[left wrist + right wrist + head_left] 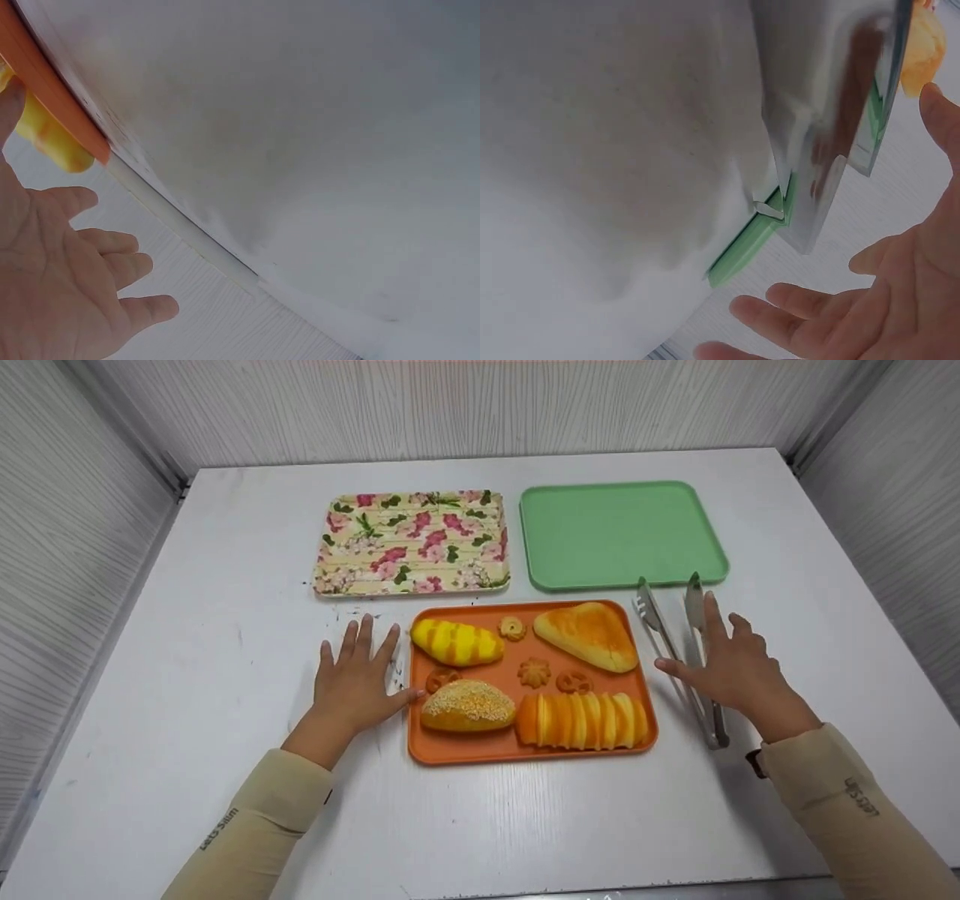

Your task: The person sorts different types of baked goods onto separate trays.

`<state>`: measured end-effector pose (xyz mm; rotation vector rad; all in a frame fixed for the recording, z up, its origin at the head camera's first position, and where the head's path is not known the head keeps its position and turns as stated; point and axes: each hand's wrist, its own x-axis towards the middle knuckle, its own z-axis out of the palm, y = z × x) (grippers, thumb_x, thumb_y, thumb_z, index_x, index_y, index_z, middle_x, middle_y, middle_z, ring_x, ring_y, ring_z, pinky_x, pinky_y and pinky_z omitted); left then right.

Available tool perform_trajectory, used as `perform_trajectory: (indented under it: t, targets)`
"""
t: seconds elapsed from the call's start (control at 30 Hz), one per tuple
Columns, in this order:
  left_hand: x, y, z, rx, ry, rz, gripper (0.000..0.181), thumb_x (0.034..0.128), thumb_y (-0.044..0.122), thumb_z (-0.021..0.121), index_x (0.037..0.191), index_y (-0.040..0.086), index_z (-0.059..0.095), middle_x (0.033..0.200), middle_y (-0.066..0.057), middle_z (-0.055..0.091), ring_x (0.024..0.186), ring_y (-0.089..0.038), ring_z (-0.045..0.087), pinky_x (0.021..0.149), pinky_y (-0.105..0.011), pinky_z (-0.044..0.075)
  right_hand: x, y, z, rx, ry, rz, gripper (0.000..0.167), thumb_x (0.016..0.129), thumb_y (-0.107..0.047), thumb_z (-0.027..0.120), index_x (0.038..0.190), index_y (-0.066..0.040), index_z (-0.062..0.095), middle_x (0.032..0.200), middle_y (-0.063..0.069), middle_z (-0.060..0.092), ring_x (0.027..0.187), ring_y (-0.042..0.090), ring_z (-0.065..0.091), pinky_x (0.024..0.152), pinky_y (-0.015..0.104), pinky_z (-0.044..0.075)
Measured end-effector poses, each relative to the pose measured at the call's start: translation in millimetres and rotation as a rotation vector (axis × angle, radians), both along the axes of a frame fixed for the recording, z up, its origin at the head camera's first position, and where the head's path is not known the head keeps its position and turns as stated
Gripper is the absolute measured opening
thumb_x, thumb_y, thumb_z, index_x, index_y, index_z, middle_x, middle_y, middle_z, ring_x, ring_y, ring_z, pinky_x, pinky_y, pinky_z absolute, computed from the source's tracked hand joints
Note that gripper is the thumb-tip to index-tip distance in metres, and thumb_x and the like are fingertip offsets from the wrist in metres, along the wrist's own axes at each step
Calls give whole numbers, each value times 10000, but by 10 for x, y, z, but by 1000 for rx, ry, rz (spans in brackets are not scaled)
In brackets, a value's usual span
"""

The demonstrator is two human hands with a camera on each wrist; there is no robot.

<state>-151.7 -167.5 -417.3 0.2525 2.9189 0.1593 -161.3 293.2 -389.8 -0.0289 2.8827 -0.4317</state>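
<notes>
Here, white tabletop [480,817], 3 walls [450,412].

orange tray [480,746], green tray [622,536], pink-flowered tray [412,544]

An orange tray [510,669] is lying flat beside the left hand [352,682]. On it, a yellow striped bread [457,643] is resting back left, a triangular bread [591,635] back right, a sesame-topped bun [469,706] front left and a ridged loaf [582,721] front right. 1 ring cookie [512,628], 1 flower-shaped cookie [535,673] and 2 pretzel cookies [574,682] are sitting among them, 1 partly hidden by the bun. Metal tongs [651,616] are lying right of the tray, arms parted, near the right hand [739,671].
</notes>
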Motion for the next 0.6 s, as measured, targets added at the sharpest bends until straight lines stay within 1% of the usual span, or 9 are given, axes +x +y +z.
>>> perform_trajectory:
  t: [0.13, 0.43, 0.6]
  targets:
    - [5, -6, -3, 3, -13, -6, 964, 838, 664, 539, 1546, 165, 116, 1573, -197, -22, 1428, -371, -29, 1075, -636, -12, 2, 23, -34, -34, -18, 0, 1224, 767, -773, 516, 1479, -109, -227, 1406, 452, 114, 1177, 662, 242, 868, 729, 312]
    - [21, -8, 25, 16, -50, -11, 954, 850, 663, 522, 1546, 163, 103, 1573, -190, -9, 1429, -359, -32, 1086, -615, -11, -32, 91, -96, -149, -68, -30, 1275, 754, -722, 602, 1474, -84, -235, 1370, 492, 129, 1151, 628, 336, 922, 700, 305]
    - [20, 0, 22, 18, -59, -33, 942, 866, 642, 524, 1544, 134, 113, 1572, -186, 43, 1431, -355, 5, 1095, -602, 17, -40, 136, -123, -228, -75, -18, 1255, 773, -680, 623, 1485, -20, -172, 1334, 462, 262, 1202, 573, 323, 953, 675, 295]
